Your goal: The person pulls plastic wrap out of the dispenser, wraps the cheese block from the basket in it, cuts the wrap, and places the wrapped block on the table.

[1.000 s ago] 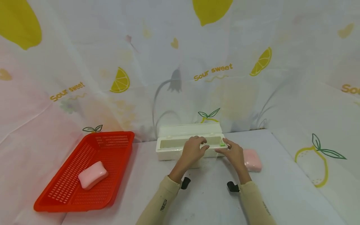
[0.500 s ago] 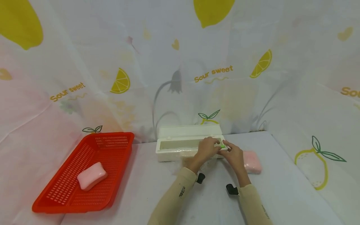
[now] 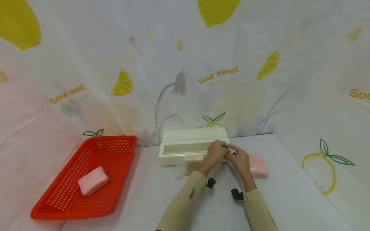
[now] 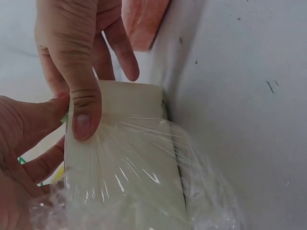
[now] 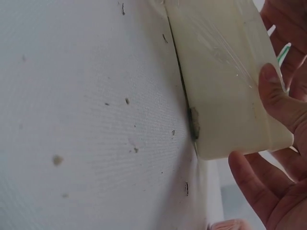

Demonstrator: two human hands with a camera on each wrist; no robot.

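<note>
A long white cling film dispenser (image 3: 173,159) stands with its lid up, and clear cling film (image 4: 124,167) drapes down its front. My right hand (image 3: 240,158) grips the dispenser's right end, thumb on the front face over the film and fingers round the end. Close against it, my left hand (image 3: 216,151) has its fingertips at the top edge, pinching the small green slide cutter (image 4: 64,118), which is mostly covered by the fingers. A beige block (image 3: 193,164) lies in front of the dispenser, under the film, partly hidden by the left wrist.
A pink soap bar (image 3: 258,166) in shiny film lies right of the dispenser. At the left, a red plastic basket (image 3: 124,183) holds another pink soap bar (image 3: 93,181). A lemon-print cloth (image 3: 162,48) hangs close behind the dispenser.
My left hand has moved right along the dispenser to the slide cutter beside my right hand, uncovering the beige block. The right hand has stayed at the dispenser's end.
</note>
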